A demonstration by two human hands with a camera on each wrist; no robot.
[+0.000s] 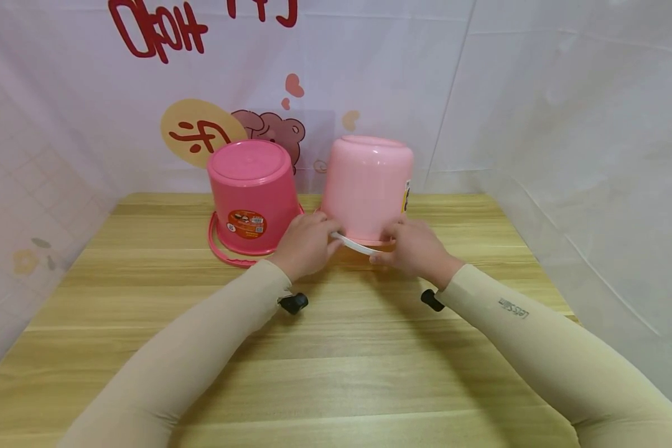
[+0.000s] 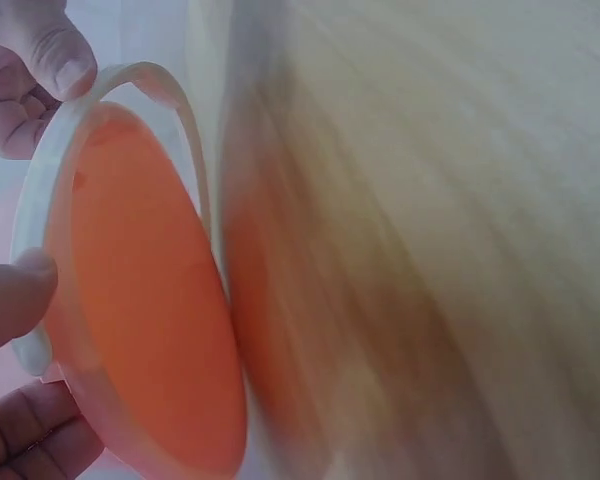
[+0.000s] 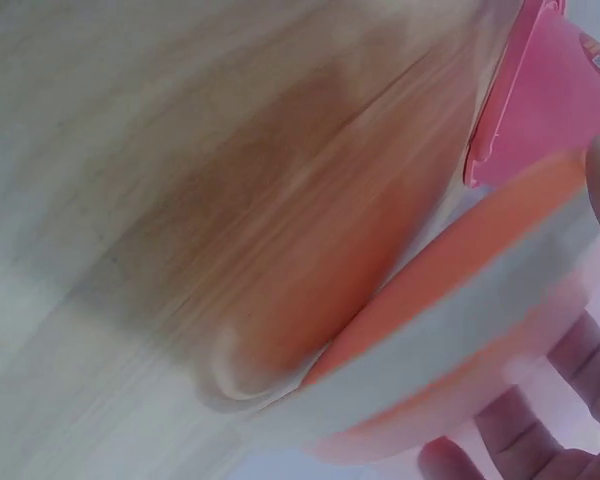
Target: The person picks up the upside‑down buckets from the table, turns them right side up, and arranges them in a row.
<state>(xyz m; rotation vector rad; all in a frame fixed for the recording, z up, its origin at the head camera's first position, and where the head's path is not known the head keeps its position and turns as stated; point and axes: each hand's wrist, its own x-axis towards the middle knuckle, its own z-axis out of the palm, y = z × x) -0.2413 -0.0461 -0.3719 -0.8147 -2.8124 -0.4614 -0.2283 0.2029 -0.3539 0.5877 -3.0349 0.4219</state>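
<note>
A light pink bucket (image 1: 366, 186) stands upside down at the back of the table, its near rim tipped up off the wood. Its white handle (image 1: 354, 244) runs along the near rim. My left hand (image 1: 307, 246) grips the handle and rim at the left, thumb on the white band. At the right side my right hand (image 1: 417, 249) holds the same rim and handle, its fingers (image 3: 520, 430) against the bucket's outer wall. Through the raised side the glowing orange inside (image 2: 150, 290) shows in the left wrist view.
A darker pink bucket (image 1: 253, 199) also stands upside down, close on the left, its handle (image 1: 224, 255) lying on the table around its front. Behind both hangs a printed white cloth (image 1: 397, 74); the wooden table (image 1: 313, 373) reaches toward me.
</note>
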